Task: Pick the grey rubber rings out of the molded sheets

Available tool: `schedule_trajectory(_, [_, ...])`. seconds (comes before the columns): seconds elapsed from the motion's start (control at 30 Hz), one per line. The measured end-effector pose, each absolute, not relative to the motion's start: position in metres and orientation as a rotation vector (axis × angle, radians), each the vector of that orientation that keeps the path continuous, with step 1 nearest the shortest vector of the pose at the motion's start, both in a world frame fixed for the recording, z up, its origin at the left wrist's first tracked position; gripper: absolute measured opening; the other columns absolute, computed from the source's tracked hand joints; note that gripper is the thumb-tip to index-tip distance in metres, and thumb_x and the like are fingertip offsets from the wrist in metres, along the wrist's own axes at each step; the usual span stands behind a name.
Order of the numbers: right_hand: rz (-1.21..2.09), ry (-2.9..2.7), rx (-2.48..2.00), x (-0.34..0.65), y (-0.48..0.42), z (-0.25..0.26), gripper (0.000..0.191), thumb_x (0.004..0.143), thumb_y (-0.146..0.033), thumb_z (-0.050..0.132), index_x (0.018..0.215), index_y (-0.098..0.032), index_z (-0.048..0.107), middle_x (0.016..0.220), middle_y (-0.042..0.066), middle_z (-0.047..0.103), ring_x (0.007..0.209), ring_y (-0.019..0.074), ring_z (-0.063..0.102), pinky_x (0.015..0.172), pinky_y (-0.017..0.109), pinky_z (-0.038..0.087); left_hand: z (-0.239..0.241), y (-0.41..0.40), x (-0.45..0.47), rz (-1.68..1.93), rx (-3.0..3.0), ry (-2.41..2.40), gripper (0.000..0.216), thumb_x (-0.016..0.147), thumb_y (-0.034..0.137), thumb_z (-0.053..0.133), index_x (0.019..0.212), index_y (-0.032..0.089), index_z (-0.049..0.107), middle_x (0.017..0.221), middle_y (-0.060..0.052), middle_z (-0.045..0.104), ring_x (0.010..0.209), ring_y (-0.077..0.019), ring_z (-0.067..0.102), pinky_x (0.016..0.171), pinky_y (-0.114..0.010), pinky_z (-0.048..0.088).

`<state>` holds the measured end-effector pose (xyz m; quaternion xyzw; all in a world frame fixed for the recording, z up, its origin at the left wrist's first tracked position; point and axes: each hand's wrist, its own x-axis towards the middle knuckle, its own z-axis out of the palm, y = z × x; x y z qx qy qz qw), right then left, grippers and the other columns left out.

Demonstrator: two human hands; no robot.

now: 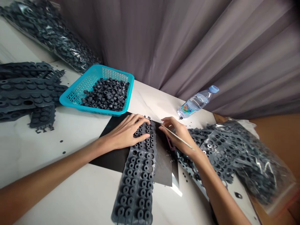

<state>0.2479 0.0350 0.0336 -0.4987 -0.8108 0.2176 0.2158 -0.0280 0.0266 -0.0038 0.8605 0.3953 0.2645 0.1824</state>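
Note:
A long dark grey rubber sheet with rows of moulded rings lies lengthwise before me, its far part on a black mat. My left hand rests over the sheet's far left side, fingers spread, thumb and index finger touching the rings. Some places along its right edge have no ring. Just right of the sheet, my right hand pinches a thin pale stick, which slants back over the hand toward the wrist. A pinkish loop-shaped thing shows under that hand; its kind is unclear.
A turquoise basket holds many loose rubber rings. Perforated rubber sheets pile up at left; a filled plastic bag lies behind them. At right are a water bottle, punched sheets and another plastic bag. Small black scraps dot the table.

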Motion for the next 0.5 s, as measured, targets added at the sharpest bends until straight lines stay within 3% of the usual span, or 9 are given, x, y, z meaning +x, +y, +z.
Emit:
schedule_trajectory(0.1, [0.799,-2.265,-1.326,0.2404,0.0320,0.0413,0.031,0.104,-0.053,0.059,0.108,-0.023,0.067,0.095,0.004,0.074,0.082,0.0224,0.070,0.076,0.036,0.057,-0.0053,0.0248,-0.0262,0.688,2.500,1.122,0.048,0.101,0.055,0.061,0.141,0.031,0.054,0.139,-0.007,0.057,0.131,-0.0298,0.050,0.114,-0.048,0.041])
schedule_trajectory(0.33, [0.799,-2.362,-1.196,0.2379,0.0312,0.0378,0.024,0.103,-0.046,0.064,0.110,-0.023,0.071,0.108,0.006,0.076,0.095,0.0231,0.070,0.088,0.037,0.055,-0.0076,0.0263,-0.0266,0.656,2.529,1.138,0.055,0.099,0.062,0.060,0.145,0.031,0.055,0.140,-0.007,0.058,0.131,-0.0305,0.050,0.114,-0.050,0.042])
schedule_trajectory(0.5, [0.710,-2.410,-1.218,0.2379,0.0313,0.0334,0.023,0.104,-0.044,0.063,0.112,-0.024,0.070,0.106,0.006,0.074,0.093,0.0226,0.069,0.087,0.036,0.054,-0.0078,0.0259,-0.0273,0.657,2.536,1.139,0.055,0.100,0.063,0.060,0.145,0.032,0.056,0.140,-0.006,0.058,0.132,-0.0305,0.049,0.114,-0.050,0.042])
